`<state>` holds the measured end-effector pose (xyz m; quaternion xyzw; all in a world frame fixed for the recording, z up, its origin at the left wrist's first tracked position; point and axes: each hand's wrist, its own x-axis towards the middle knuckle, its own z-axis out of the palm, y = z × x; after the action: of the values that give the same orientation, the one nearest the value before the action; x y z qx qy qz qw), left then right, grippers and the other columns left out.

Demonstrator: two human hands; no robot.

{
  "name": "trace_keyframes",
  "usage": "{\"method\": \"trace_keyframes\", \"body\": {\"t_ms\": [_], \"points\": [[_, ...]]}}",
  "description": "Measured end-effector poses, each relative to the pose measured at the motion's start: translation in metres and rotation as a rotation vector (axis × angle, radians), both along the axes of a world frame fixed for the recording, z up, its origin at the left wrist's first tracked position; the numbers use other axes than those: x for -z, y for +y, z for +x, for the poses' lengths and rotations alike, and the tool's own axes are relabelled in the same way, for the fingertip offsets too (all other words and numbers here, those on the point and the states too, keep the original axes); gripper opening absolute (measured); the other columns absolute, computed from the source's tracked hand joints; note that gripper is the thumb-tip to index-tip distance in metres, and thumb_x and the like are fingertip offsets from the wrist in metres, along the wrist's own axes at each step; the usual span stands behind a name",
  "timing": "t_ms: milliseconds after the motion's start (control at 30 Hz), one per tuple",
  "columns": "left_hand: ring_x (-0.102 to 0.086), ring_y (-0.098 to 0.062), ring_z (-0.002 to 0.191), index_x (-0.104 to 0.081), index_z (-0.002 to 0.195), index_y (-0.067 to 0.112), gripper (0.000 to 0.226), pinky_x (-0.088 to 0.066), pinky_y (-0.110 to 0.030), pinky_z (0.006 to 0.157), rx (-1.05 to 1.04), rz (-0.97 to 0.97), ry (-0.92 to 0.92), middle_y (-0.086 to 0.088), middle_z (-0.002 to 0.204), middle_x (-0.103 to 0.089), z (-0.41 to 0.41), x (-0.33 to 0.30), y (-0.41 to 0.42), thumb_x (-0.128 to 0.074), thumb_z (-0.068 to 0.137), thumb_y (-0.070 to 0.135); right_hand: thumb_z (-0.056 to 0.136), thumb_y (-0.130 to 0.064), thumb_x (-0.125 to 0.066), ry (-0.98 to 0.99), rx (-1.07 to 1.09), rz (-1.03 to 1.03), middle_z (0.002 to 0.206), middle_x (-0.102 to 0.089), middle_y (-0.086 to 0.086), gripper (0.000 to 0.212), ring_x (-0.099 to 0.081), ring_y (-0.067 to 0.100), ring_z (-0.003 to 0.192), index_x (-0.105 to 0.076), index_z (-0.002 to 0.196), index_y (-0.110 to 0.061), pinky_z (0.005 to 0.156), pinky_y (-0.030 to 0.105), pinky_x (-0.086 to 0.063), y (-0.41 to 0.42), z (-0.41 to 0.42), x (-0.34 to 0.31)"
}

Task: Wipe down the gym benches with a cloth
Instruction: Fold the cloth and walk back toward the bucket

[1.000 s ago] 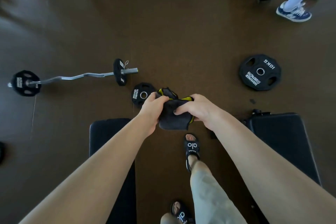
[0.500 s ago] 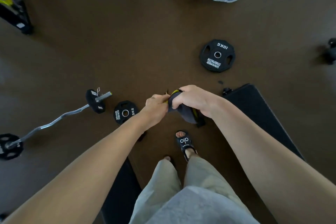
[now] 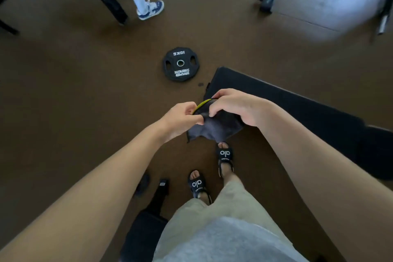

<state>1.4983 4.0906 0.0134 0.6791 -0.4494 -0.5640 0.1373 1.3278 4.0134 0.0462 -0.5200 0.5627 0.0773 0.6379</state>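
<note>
The cloth [image 3: 219, 125] is held in the air between both hands, above the brown floor [image 3: 85, 91] and just left of the near end of the bench [image 3: 297, 104]; it is dark grey, soft and crumpled, with a thin yellow edge showing at its top between the hands, and its loose lower corners hang down toward the sandals [image 3: 225, 155]; the left hand [image 3: 180, 119] pinches the cloth's left edge with curled fingers and thumb; the right hand [image 3: 236, 106] grips the top of it, fingers curled over the fabric; the two hands sit close together, almost touching; the bench is a long black pad running from the middle of the scene off to the right (its surface looks matte and plain); a black plate [image 3: 180, 64] marked 10KG lies flat on the floor farther off, left of the bench's end and apart from it; a second black pad [image 3: 142, 238] shows near, lower left of the legs.
</note>
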Motion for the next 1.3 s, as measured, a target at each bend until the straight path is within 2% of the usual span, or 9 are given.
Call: {"method": "trace_keyframes", "body": {"t_ms": [100, 233, 300, 400, 667, 900, 1067, 1233, 1300], "points": [[-0.040, -0.018, 0.074, -0.048, 0.084, 0.013, 0.022, -0.031, -0.031, 0.063, 0.173, 0.018, 0.012, -0.006, 0.080, -0.043, -0.041, -0.009, -0.010, -0.069, 0.089, 0.017, 0.081, -0.017, -0.077, 0.020, 0.142, 0.011, 0.110, -0.067, 0.009, 0.027, -0.064, 0.028, 0.104, -0.065, 0.104, -0.021, 0.096, 0.046, -0.056, 0.014, -0.056, -0.008], [-0.053, -0.023, 0.084, -0.053, 0.089, 0.012, 0.026, -0.042, -0.037, 0.074, 0.289, 0.070, 0.086, -0.011, 0.090, -0.055, -0.111, -0.020, -0.029, -0.072, 0.083, 0.028, 0.086, -0.025, -0.081, -0.071, 0.396, 0.034, 0.101, -0.067, 0.001, 0.030, -0.065, 0.014, 0.091, -0.062, 0.109, -0.022, 0.068, 0.027, -0.054, 0.039, -0.148, -0.015], [-0.062, -0.027, 0.093, -0.058, 0.096, 0.008, 0.038, -0.048, -0.042, 0.082, 0.317, 0.128, 0.154, -0.014, 0.098, -0.063, -0.153, -0.021, -0.038, -0.075, 0.074, 0.033, 0.087, -0.028, -0.079, -0.128, 0.532, 0.048, 0.102, -0.068, 0.002, 0.027, -0.067, 0.015, 0.092, -0.061, 0.106, -0.022, 0.074, 0.029, -0.056, 0.055, -0.196, -0.017], [-0.068, -0.028, 0.105, -0.065, 0.108, 0.008, 0.030, -0.054, -0.044, 0.091, 0.364, 0.200, 0.270, -0.016, 0.108, -0.070, -0.229, -0.017, -0.046, -0.074, 0.084, 0.024, 0.092, -0.025, -0.074, -0.241, 0.783, 0.075, 0.100, -0.073, 0.008, 0.011, -0.071, 0.021, 0.096, -0.067, 0.099, -0.021, 0.093, 0.038, -0.056, 0.082, -0.272, -0.012], [-0.068, -0.025, 0.119, -0.062, 0.129, 0.010, 0.033, -0.055, -0.046, 0.104, 0.610, 0.275, 0.325, -0.012, 0.125, -0.071, -0.454, -0.012, -0.042, -0.069, 0.098, 0.019, 0.099, -0.026, -0.065, -0.670, 1.515, 0.074, 0.128, -0.070, 0.015, 0.040, -0.063, 0.026, 0.126, -0.063, 0.135, -0.010, 0.111, 0.037, -0.048, 0.172, -0.454, 0.017], [-0.067, -0.025, 0.118, -0.062, 0.116, 0.015, 0.017, -0.055, -0.045, 0.104, 0.774, 0.255, 0.323, -0.009, 0.117, -0.071, -0.598, -0.017, -0.030, -0.066, 0.100, 0.020, 0.098, -0.026, -0.065, -0.860, 1.843, -0.084, 0.112, -0.071, 0.012, 0.019, -0.069, 0.023, 0.107, -0.074, 0.106, -0.011, 0.104, 0.038, -0.048, 0.221, -0.553, 0.023], [-0.064, -0.021, 0.121, -0.060, 0.122, 0.016, 0.021, -0.051, -0.045, 0.109, 0.767, 0.272, 0.306, -0.007, 0.126, -0.067, -0.671, -0.022, -0.029, -0.064, 0.102, 0.022, 0.093, -0.031, -0.071, -0.884, 1.885, -0.088, 0.122, -0.068, 0.012, 0.044, -0.065, 0.026, 0.116, -0.062, 0.133, -0.013, 0.104, 0.040, -0.051, 0.228, -0.592, 0.022], [-0.066, -0.017, 0.112, -0.058, 0.123, 0.010, 0.024, -0.056, -0.033, 0.097, 0.870, 0.197, 0.238, -0.009, 0.120, -0.068, -0.728, -0.024, -0.045, -0.063, 0.102, 0.022, 0.092, -0.008, -0.071, -0.770, 2.026, -0.079, 0.138, -0.060, 0.015, 0.085, -0.061, 0.029, 0.126, -0.021, 0.161, -0.019, 0.105, 0.041, -0.051, 0.216, -0.636, 0.030], [-0.066, -0.025, 0.113, -0.057, 0.121, 0.003, 0.030, -0.056, -0.044, 0.101, 0.942, 0.131, 0.177, -0.016, 0.119, -0.066, -0.749, -0.020, -0.056, -0.065, 0.100, 0.023, 0.092, -0.001, -0.069, -0.666, 2.043, -0.088, 0.146, -0.052, 0.016, 0.087, -0.057, 0.032, 0.130, -0.021, 0.161, -0.021, 0.102, 0.040, -0.052, 0.206, -0.656, 0.033]]}}
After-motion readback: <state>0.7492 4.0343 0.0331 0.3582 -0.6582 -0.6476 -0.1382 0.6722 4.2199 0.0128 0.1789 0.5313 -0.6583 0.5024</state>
